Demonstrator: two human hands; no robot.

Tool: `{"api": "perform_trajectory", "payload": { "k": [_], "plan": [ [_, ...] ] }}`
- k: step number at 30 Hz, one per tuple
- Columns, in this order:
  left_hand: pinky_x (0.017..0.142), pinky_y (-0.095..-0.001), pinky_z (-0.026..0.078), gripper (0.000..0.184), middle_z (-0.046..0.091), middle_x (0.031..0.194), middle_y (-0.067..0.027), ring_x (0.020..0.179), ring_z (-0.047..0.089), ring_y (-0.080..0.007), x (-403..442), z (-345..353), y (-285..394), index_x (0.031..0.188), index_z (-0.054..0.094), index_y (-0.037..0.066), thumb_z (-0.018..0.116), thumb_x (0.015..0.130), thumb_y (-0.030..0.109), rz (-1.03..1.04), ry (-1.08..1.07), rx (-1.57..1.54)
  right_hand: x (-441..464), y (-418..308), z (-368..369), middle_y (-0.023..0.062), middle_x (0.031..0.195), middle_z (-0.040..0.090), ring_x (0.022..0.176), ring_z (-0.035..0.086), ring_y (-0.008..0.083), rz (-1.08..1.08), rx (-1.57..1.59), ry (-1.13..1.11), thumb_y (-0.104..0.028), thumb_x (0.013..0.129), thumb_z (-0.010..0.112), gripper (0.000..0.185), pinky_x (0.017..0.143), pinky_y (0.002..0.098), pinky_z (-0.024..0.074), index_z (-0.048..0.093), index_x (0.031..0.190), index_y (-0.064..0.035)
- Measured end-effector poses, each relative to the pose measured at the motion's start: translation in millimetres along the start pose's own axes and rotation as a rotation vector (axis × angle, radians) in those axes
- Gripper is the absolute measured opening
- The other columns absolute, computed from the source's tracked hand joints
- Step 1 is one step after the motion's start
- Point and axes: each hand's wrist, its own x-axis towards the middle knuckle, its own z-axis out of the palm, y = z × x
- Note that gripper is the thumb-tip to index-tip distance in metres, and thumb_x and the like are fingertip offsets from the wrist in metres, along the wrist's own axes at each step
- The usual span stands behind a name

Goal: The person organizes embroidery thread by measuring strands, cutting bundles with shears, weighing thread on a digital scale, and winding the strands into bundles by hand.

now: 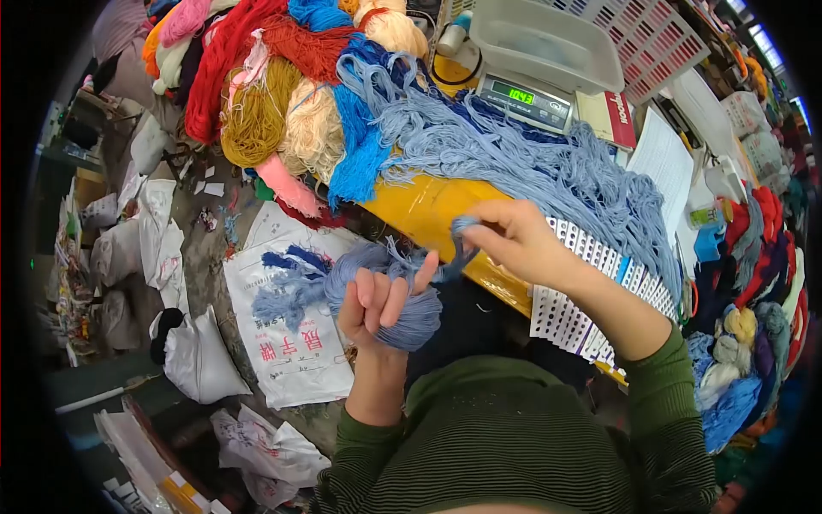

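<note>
A bundle of grey-blue yarn (413, 324) is in my left hand (370, 310), whose fingers curl round it in front of my body. Loose tails and a darker blue tuft (295, 259) stick out at its left side. My right hand (524, 242), higher and to the right, pinches a length of the same yarn (463, 238) between thumb and fingers. That length runs back to the bundle. Just beyond my right hand, a long heap of light blue yarn (514, 163) spreads across the yellow-covered table (411, 201).
A digital scale (525, 102) carries a grey plastic tub (548, 43). Red yarn (224, 73), mustard yarn (259, 120) and other skeins pile at upper left. Cards with rows of holes (569, 321) lie by my right forearm. White sacks (201, 355) lie on the floor.
</note>
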Motion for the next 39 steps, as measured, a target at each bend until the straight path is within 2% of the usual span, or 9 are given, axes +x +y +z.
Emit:
{"api": "perform_trajectory", "payload": {
  "k": [4, 8, 11, 20, 23, 27, 31, 35, 39],
  "plan": [
    [0.099, -0.0451, 0.008, 0.026, 0.040, 0.046, 0.0068, 0.058, 0.045, -0.0095, -10.5, -1.5, -5.7, 0.070, 0.046, 0.010, 0.030, 0.086, 0.023, 0.016, 0.099, 0.007, -10.8, -25.5, 11.4, 0.0153, 0.064, 0.054, 0.057, 0.052, 0.0299, -0.315, -0.386, -0.167, -0.012, 0.071, 0.052, 0.013, 0.053, 0.0358, 0.0416, 0.054, 0.077, -0.0003],
    [0.099, -0.0465, 0.008, 0.026, 0.044, 0.050, 0.0049, 0.081, 0.051, -0.0160, -4.1, -5.1, -14.2, 0.071, 0.047, 0.010, 0.030, 0.086, 0.023, -0.030, -0.048, -0.049, -36.2, -7.9, 19.1, 0.0168, 0.060, 0.051, 0.058, 0.050, 0.0335, -0.099, -0.485, -0.368, -0.011, 0.070, 0.052, 0.010, 0.054, 0.0388, 0.0408, 0.051, 0.070, -0.0015],
    [0.098, -0.0476, 0.007, 0.025, 0.047, 0.059, 0.0018, 0.110, 0.038, -0.0242, -5.9, -8.5, -24.4, 0.072, 0.047, 0.010, 0.030, 0.086, 0.022, -0.079, -0.022, -0.032, -48.2, 2.5, 9.1, 0.0125, 0.055, 0.053, 0.052, 0.053, 0.0264, 0.032, -0.216, -0.345, -0.014, 0.074, 0.050, 0.015, 0.050, 0.0346, 0.0415, 0.051, 0.066, -0.0014],
    [0.095, -0.0530, 0.008, 0.027, 0.051, 0.067, 0.0070, 0.121, 0.021, -0.0226, -4.9, -4.3, -37.8, 0.065, 0.043, 0.015, 0.033, 0.085, 0.030, -0.208, -0.014, -0.004, -58.8, 7.8, -17.6, -0.0009, 0.055, 0.049, 0.042, 0.040, 0.0029, 0.484, 0.738, -0.365, -0.017, 0.081, 0.046, 0.018, 0.038, 0.0155, 0.0280, 0.055, 0.079, -0.0008],
    [0.097, -0.0520, 0.006, 0.027, 0.051, 0.069, 0.0009, 0.120, 0.022, -0.0269, -5.7, -6.5, -44.3, 0.068, 0.047, 0.010, 0.031, 0.085, 0.023, -0.157, -0.039, -0.118, -57.5, 2.8, -16.7, 0.0045, 0.054, 0.051, 0.042, 0.047, 0.0120, 0.476, 0.518, -0.328, -0.014, 0.078, 0.048, 0.015, 0.039, 0.0224, 0.0350, 0.054, 0.078, -0.0002],
    [0.097, -0.0483, 0.011, 0.026, 0.053, 0.090, -0.0081, 0.119, 0.024, -0.0267, -1.8, -6.2, -51.4, 0.071, 0.050, 0.009, 0.033, 0.085, 0.026, -0.176, -0.094, -0.148, -67.5, -8.1, -2.2, 0.0158, 0.063, 0.053, 0.058, 0.051, 0.0343, 0.013, -0.525, -0.409, -0.008, 0.067, 0.052, 0.013, 0.057, 0.0395, 0.0429, 0.051, 0.075, 0.0005],
    [0.097, -0.0423, 0.016, 0.038, 0.039, 0.117, -0.0137, 0.118, 0.026, -0.0265, -1.2, 2.4, -52.7, 0.094, 0.050, 0.006, 0.031, 0.084, 0.037, -0.258, 0.007, 0.129, -70.1, 4.3, -6.7, 0.0125, 0.066, 0.054, 0.056, 0.054, 0.0258, -0.219, -0.459, 0.045, -0.007, 0.068, 0.054, 0.010, 0.051, 0.0329, 0.0432, 0.054, 0.074, 0.0006],
    [0.097, -0.0328, 0.016, 0.063, 0.027, 0.126, -0.0164, 0.117, 0.026, -0.0234, 2.6, 10.5, -60.7, 0.117, 0.031, -0.006, 0.032, 0.082, 0.046, -0.392, -0.061, 0.389, -72.6, -20.6, -12.0, 0.0019, 0.061, 0.052, 0.045, 0.046, 0.0049, 0.139, 0.243, 0.158, -0.005, 0.072, 0.056, 0.008, 0.041, 0.0179, 0.0347, 0.055, 0.075, 0.0020],
    [0.093, -0.0302, 0.025, 0.067, 0.031, 0.123, -0.0156, 0.112, 0.032, -0.0211, 2.7, 17.1, -66.1, 0.119, 0.026, -0.007, 0.030, 0.081, 0.049, -0.468, -0.099, 0.472, -72.1, -16.3, -0.1, 0.0028, 0.060, 0.052, 0.043, 0.044, 0.0041, 0.213, 0.516, 0.160, -0.002, 0.071, 0.055, 0.006, 0.039, 0.0170, 0.0322, 0.057, 0.075, 0.0026]
  ]
}}
